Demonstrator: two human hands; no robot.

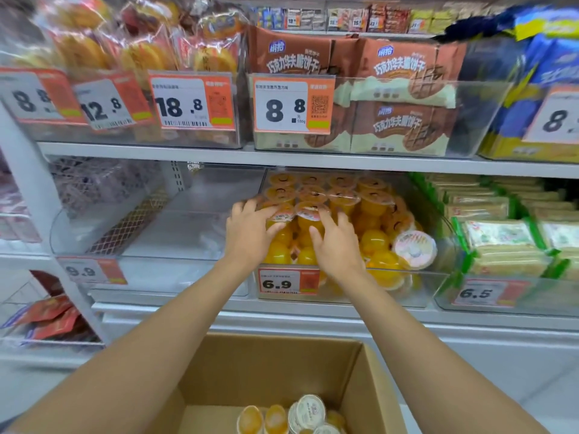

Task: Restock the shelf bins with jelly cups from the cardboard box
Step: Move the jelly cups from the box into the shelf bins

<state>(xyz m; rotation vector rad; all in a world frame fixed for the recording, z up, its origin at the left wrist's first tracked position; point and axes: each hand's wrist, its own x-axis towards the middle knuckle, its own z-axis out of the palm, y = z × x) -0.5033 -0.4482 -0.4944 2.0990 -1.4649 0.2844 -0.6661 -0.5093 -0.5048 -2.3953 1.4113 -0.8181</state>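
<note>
On the left of the middle shelf stands a clear bin (72, 233) with little in it that we can make out, and a 9.9 price tag (91, 271) hangs on its front. Just right of it is the jelly bin (426, 289), marked by a 6.9 tag (288, 281) and stacked with orange jelly cups (341, 189) standing lid-up in rows from front to back.

Our left hand (253, 228) reaches into this bin. Its fingers are spread and bent over the lid of the front-row cup (282, 217), with the thumb against the cup's side, so it has hold of that cup. The neighbouring cup (308, 212) stands touching it on the right. Our right hand (336, 244) lies against that second cup with fingers nearly straight and fanned, pressing rather than gripping.

Near us, low between the two forearms, the cardboard box (369, 386) stands open with a few loose cups (310, 410) lying in its bottom.

Further right in the jelly bin, a tipped cup (413, 249) lies on its side with its white lid facing us. Beside that bin, on the right, a third bin (445, 296) holds green-edged wafer packs (501, 242) behind a 6.5 tag (479, 292).
</note>
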